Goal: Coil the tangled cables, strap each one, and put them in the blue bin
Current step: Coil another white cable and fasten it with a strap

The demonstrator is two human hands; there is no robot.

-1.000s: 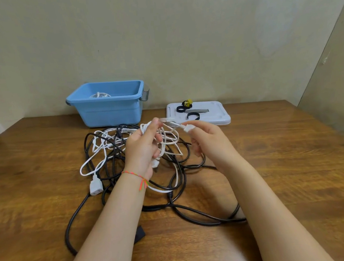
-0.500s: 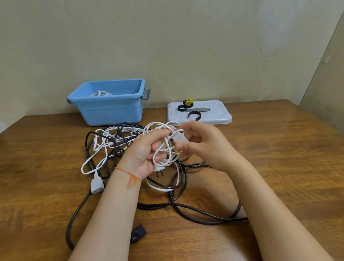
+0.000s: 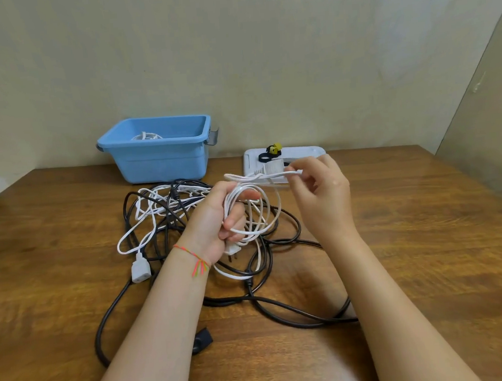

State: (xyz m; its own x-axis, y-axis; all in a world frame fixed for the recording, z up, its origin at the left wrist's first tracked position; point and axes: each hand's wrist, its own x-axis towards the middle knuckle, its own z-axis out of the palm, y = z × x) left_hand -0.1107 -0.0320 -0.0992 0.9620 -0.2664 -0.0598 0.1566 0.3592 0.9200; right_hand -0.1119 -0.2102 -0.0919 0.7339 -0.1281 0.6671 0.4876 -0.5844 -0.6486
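Observation:
My left hand (image 3: 220, 219) grips a bundle of loops of a thin white cable (image 3: 262, 210) above the table, its two-pin plug (image 3: 232, 249) hanging below the fist. My right hand (image 3: 319, 191) pinches the same cable's free end just past its white connector (image 3: 273, 168), held out to the right of the loops. Under both hands lies a tangle of black cable (image 3: 283, 308) and another white cable (image 3: 144, 225) with a white socket end (image 3: 140, 270). The blue bin (image 3: 160, 155) stands at the back left with a coiled white cable (image 3: 146, 136) inside.
A white tray (image 3: 300, 151) at the back, right of the bin, holds black straps (image 3: 266, 156) and a yellow-and-black one (image 3: 275, 148). A black plug (image 3: 202, 340) lies near my left forearm. Walls close the table at the back and right.
My right hand has drawn the white connector end up and to the right, away from my left hand. The left hand has risen slightly and now shows more loops gathered in its grip.

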